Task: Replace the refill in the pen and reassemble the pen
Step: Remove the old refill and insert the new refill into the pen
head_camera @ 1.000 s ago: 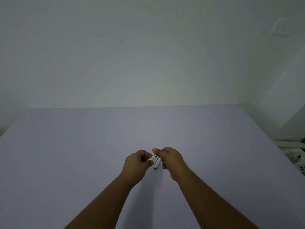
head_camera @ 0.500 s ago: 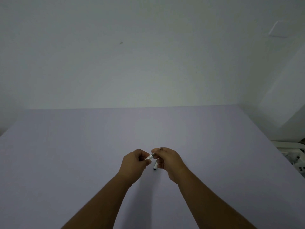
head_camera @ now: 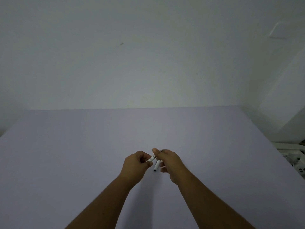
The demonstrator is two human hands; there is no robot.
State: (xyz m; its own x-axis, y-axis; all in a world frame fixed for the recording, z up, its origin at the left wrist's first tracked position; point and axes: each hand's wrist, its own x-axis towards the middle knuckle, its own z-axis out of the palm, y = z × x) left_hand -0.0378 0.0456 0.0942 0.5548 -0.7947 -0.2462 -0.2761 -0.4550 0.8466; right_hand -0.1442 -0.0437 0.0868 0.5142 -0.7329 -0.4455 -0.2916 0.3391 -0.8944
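Both hands meet above the middle of the pale lilac table. My left hand pinches a short white pen piece between thumb and fingers. My right hand grips the other end of that piece at its thumb and forefinger. A second white pen barrel hangs down from the right hand's lower fingers, its dark open end pointing toward me. Fingers hide the joint between the parts, and I cannot make out the refill.
A plain white wall rises behind the table's far edge. White objects lie beyond the table's right edge. A wall switch plate sits at the upper right.
The hands stay together at the same spot. The hanging white barrel has swung slightly within the right hand; the grips look the same.
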